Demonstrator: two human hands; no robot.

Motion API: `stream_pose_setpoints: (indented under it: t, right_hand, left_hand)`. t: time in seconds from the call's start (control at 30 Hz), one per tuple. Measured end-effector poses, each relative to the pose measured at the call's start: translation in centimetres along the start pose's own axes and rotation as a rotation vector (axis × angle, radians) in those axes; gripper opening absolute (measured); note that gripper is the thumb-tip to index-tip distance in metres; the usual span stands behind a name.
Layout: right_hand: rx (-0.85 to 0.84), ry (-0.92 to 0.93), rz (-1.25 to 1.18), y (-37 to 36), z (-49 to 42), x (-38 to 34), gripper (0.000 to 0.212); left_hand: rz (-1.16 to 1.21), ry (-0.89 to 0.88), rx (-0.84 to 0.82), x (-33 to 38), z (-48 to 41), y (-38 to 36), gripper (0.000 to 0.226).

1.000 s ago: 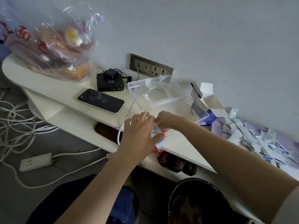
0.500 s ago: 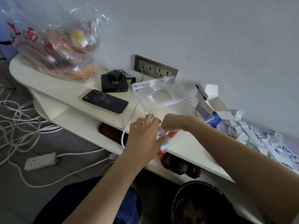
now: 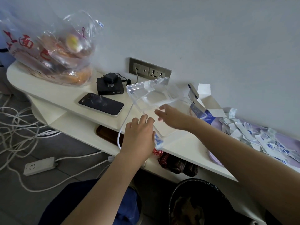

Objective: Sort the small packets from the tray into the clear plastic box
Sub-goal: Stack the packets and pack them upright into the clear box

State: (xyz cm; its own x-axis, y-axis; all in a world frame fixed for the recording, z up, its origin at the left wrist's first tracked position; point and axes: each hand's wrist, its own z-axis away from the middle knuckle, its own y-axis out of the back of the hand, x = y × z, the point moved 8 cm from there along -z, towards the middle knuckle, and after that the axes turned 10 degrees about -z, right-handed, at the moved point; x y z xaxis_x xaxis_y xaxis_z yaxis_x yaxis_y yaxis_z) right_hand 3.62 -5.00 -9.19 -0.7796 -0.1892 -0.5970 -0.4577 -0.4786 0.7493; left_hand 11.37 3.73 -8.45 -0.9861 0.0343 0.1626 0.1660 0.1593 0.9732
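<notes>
Clear plastic box (image 3: 164, 127) between 2 hands (image 3: 139, 137).

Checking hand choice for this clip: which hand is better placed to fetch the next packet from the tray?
Probably the right hand: it looks open and empty, and the packets on the purple tray lie on its side. The left hand rests at the clear plastic box corner.
</notes>
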Motion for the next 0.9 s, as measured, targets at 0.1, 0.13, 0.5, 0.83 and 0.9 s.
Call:
stream_pose_setpoints:
  t: [0.1,0.13,0.5,0.83,0.9]
  right_hand:
    - [0.145,0.080,-0.038,2.4,1.7,0.1,0.040]
    - [0.186,0.109,-0.041,3.2,2.6,0.3,0.037]
    - [0.560,0.218,0.126,8.3,13.9,10.4,0.018]
    - [0.505,-0.191,0.157,10.5,16.2,23.7,0.044]
    - [0.473,-0.255,0.196,10.7,16.2,25.1,0.060]
  left_hand:
    - [-0.027,0.038,0.000,0.7,0.1,0.6,0.039]
    - [-0.053,0.036,0.022,1.2,0.2,1.1,0.039]
    - [-0.069,-0.421,0.251,13.1,-0.1,0.6,0.027]
    - [-0.230,-0.586,-0.078,21.9,-0.9,-7.0,0.032]
    - [-0.254,-0.561,-0.065,23.0,-1.6,-7.6,0.033]
